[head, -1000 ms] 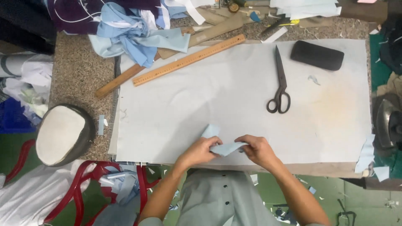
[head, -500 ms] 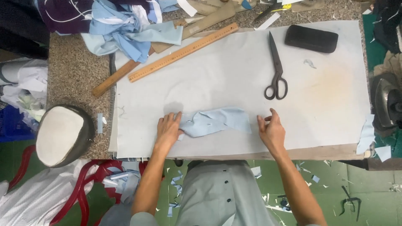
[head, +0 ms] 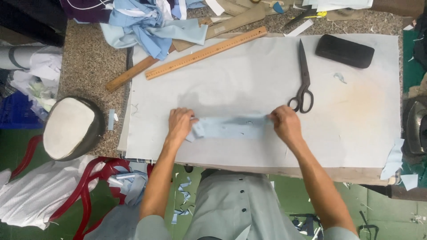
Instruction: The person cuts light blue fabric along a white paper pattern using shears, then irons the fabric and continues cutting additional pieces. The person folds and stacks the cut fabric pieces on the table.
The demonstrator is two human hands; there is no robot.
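Observation:
A light blue strip of fabric (head: 231, 128) lies stretched flat on the pale cloth-covered work surface (head: 249, 75). My left hand (head: 180, 126) pinches its left end, where the cloth is slightly bunched. My right hand (head: 285, 124) grips its right end, and the strip is pulled flat between the two hands. Black scissors (head: 304, 80) lie just above my right hand.
Two wooden rulers (head: 207, 52) lie diagonally at the upper left, beside a heap of blue fabric pieces (head: 147, 24). A black case (head: 344, 51) sits at the upper right. A round padded form (head: 69, 128) stands at the left, and an iron (head: 416, 126) at the right edge.
A second ago both hands held a small folded piece close together. They have moved apart and up the table, and the piece now lies unfolded as a long flat strip.

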